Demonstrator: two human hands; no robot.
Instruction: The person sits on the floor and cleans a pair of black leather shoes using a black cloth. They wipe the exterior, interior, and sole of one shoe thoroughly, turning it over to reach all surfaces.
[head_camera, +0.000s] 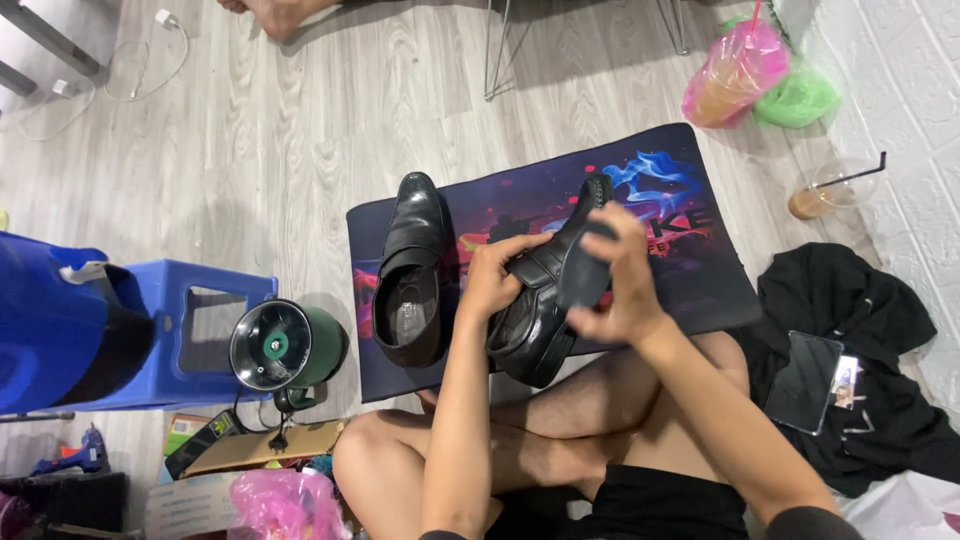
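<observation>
A person sits cross-legged on a pale wood-grain floor (300, 130), bare knees at the near edge of a dark printed mat (690, 280) spread flat in front of them. A blue plastic stool (190, 340) stands at the left, with a small green fan (285, 345) just beside it facing the camera. At the right a black garment (860, 310) lies crumpled on the floor with a dark flat case on top; at the far right are a pink bagged drink (735, 75) and a clear cup with a straw (830, 190).

On the mat's left part rests one black leather shoe (410, 275), upright, its opening toward the camera and untouched by either hand. Its mate, a second black shoe (545, 295), is lifted over the mat's near middle and tipped onto its side. The left hand (492, 278) grips this shoe at the upper, fingers curled around the leather. The right hand (622, 280) is closed on a dark insole (585, 270) held flat against the shoe near the sole. Whether the insole is going in or coming out cannot be told; the work on the held shoe looks to be midway, and the shoe on the mat shows no sign of being handled.
</observation>
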